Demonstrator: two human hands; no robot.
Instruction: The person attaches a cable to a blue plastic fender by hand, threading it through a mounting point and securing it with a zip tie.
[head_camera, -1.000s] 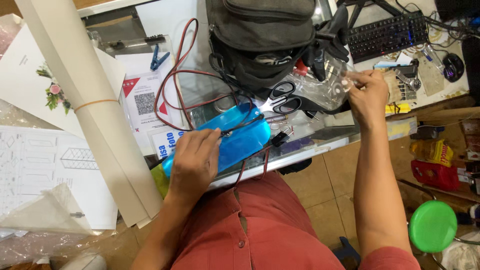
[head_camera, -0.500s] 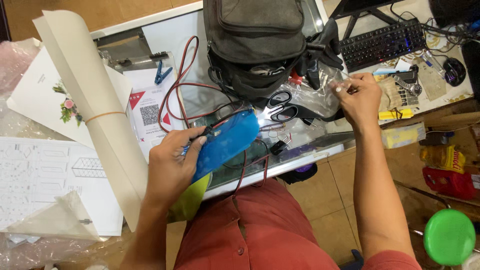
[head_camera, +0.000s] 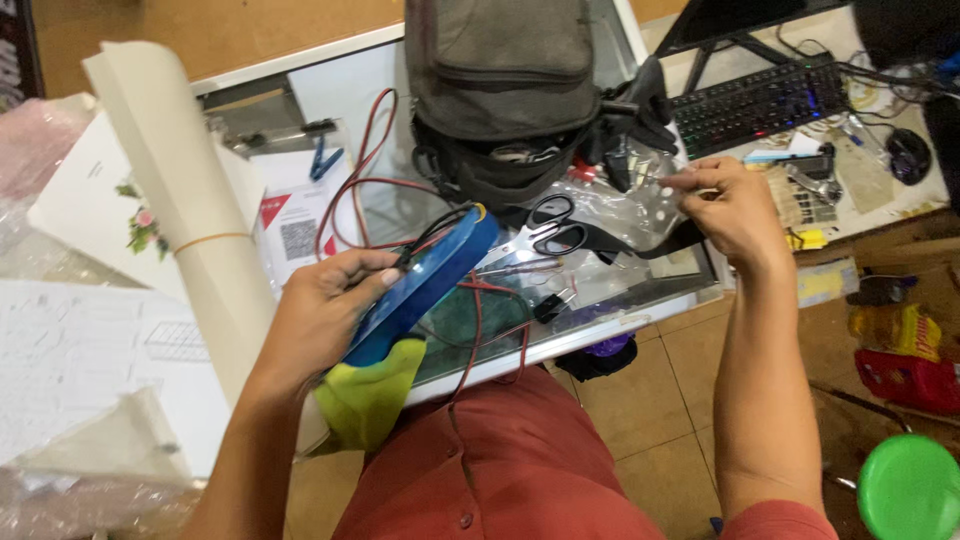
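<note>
Glass-topped and crowded, the worktop (head_camera: 640, 305) fills the view from above, with tiled floor showing below its near edge. A person in a rust-red shirt (head_camera: 520, 470) sits against that edge.

The left hand (head_camera: 325, 310) is wrapped around a flat blue case (head_camera: 425, 280), thumb on top and fingers curled under its left end, holding it tilted just above the glass. Red and black wires (head_camera: 375, 175) run from the case's upper side away from the hand and loop toward a grey backpack (head_camera: 505, 85) standing beyond it. A yellow-green cloth (head_camera: 370, 395) hangs directly under the hand, over the worktop's edge. To the hand's left lies a rolled sheet of cream paper (head_camera: 185, 220) bound with a rubber band, and past that a printed sheet with a flower picture (head_camera: 100, 215). Just beyond the hand's knuckles lie a leaflet with a red corner (head_camera: 295, 225) and a blue clip (head_camera: 322, 160).

The right hand (head_camera: 735, 215) is raised well apart from the left, thumb and forefinger pressed together on something small that cannot be made out, beside a crumpled clear plastic bag (head_camera: 625, 205). Black-handled scissors (head_camera: 555, 225) lie between the two hands, nearer the right, touching the bag's lower edge. Beyond the right hand sits a black keyboard (head_camera: 760, 100) with lit keys; a dark mouse (head_camera: 908, 155) lies farther out to its right. On the floor below the right forearm, a green round lid (head_camera: 908, 490) sits near red and yellow packets (head_camera: 905, 355).
</note>
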